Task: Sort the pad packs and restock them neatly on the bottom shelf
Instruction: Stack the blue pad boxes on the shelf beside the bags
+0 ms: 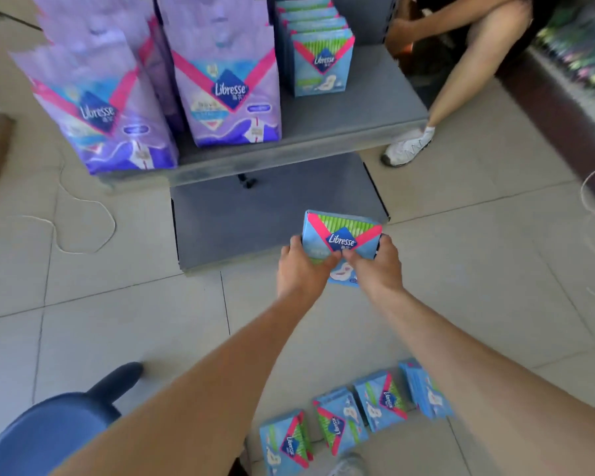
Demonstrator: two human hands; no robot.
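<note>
Nearest, 4 loose blue pad packs [340,420] lie flat in a rough line on the tiled floor [117,321] by the person's right forearm, probably a sorted pile waiting to be shelved. Farther out, both hands carry 1 more blue pack [340,235] upright, its front towards the camera. The left hand [299,266] takes its left edge and the right hand [378,266] its right edge. Each grip pinches the pack, thumb on the printed face and fingers round the edge, which should keep it square for sliding into a row. The pack hangs in the air over the front of a bare grey base plate [255,228]. Beyond, the grey shelf [375,108] carries tall purple packs [227,91] on the left and a standing row of matching blue packs [323,63] at the back right. That row looks like where the held pack belongs. Past the shelf, another person's leg [461,80] and white shoe [409,146] show.
</note>
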